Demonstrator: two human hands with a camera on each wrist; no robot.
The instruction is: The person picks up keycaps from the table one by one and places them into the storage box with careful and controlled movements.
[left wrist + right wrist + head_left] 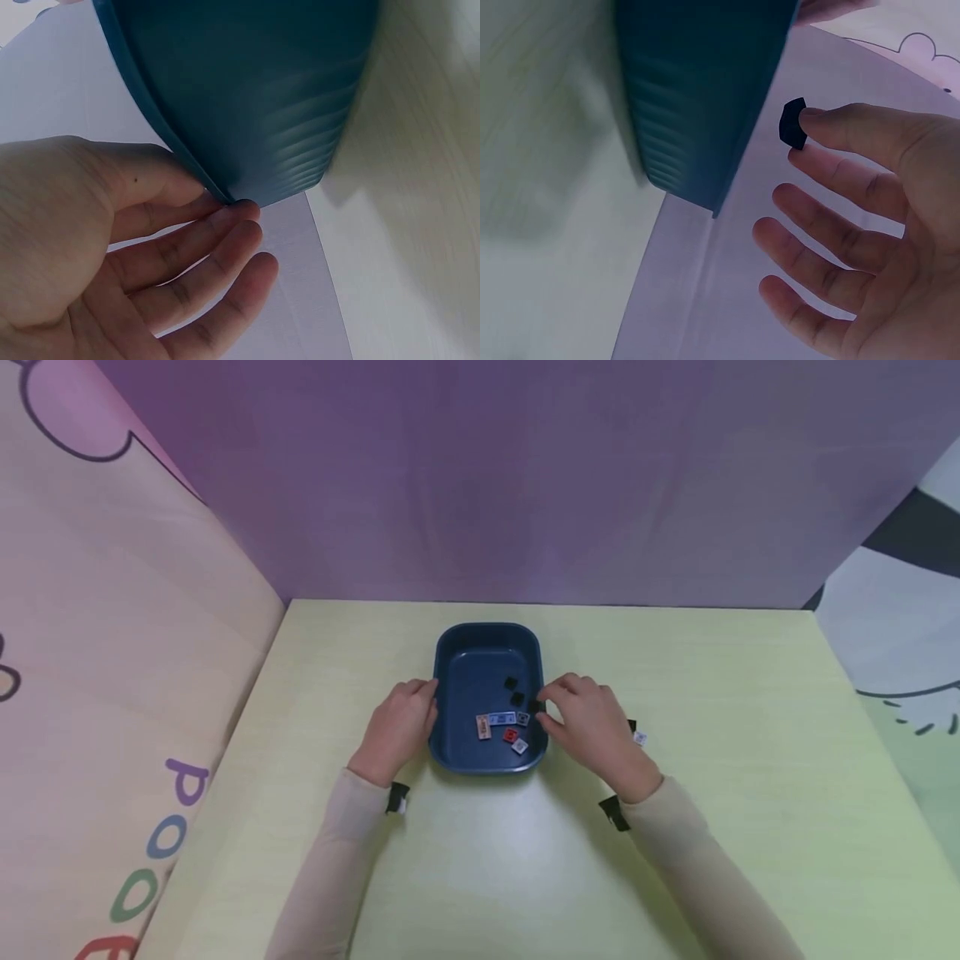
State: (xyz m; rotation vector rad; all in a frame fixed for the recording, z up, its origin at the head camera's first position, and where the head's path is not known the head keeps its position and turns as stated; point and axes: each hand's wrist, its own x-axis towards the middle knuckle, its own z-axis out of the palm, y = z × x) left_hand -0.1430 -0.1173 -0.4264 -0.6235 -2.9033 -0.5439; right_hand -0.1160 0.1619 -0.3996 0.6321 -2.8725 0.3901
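Note:
A dark blue tray (pixel 487 763) stands mid-table, with several small square pieces inside. My left hand (pixel 401 722) holds its left rim, thumb and fingertips at the edge in the left wrist view. At the right rim, my right hand (pixel 592 722) pinches a small black square piece (pixel 792 124) between thumb and index finger, the other fingers spread. In the tray lie two black pieces (pixel 511 682), a long blue piece (pixel 502 718), an orange-white piece (pixel 483 727), a grey piece (pixel 522 718), a red piece (pixel 510 736) and a white piece (pixel 520 747).
The pale table (pixel 735 710) extends on both sides of the tray. A purple wall panel (pixel 480 485) rises at its far edge, with a printed panel (pixel 112 610) along the left. Small black and white bits (pixel 639 738) show beside the right wrist.

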